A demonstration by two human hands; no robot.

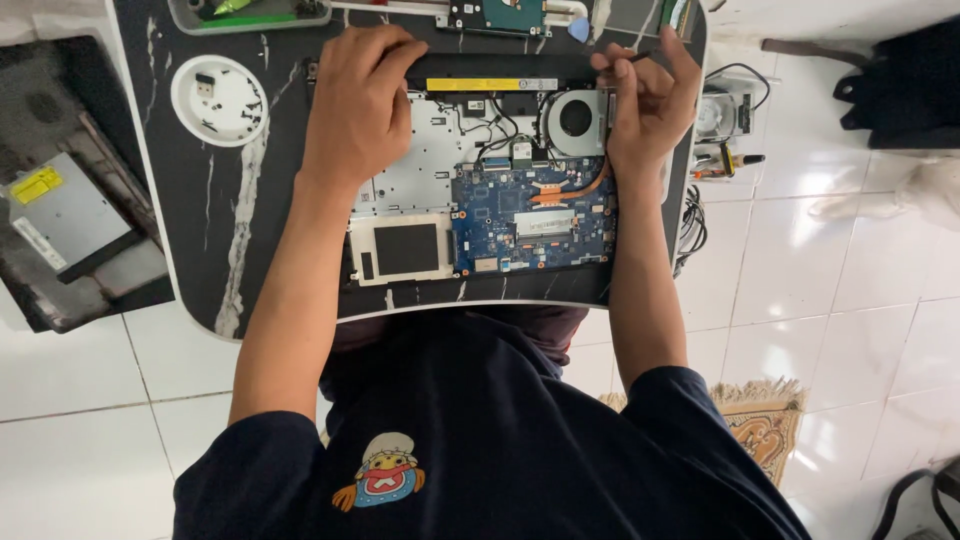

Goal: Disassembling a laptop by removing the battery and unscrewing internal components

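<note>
An opened laptop base [480,190] lies on a small black marbled table [210,230], showing a blue circuit board [530,220], a round cooling fan [575,118] and a copper heat pipe. My left hand [360,100] rests flat on the laptop's far left corner, fingers over the black hinge bar with a yellow strip [490,85]. My right hand [650,95] grips a thin dark tool [632,57] at the far right corner, beside the fan.
A white round dish [218,100] with small parts sits on the table's left. A hard drive [495,14] and a tray lie at the far edge. An optical drive [65,215] rests on dark panels left of the table. Cables and tools lie right, on white floor tiles.
</note>
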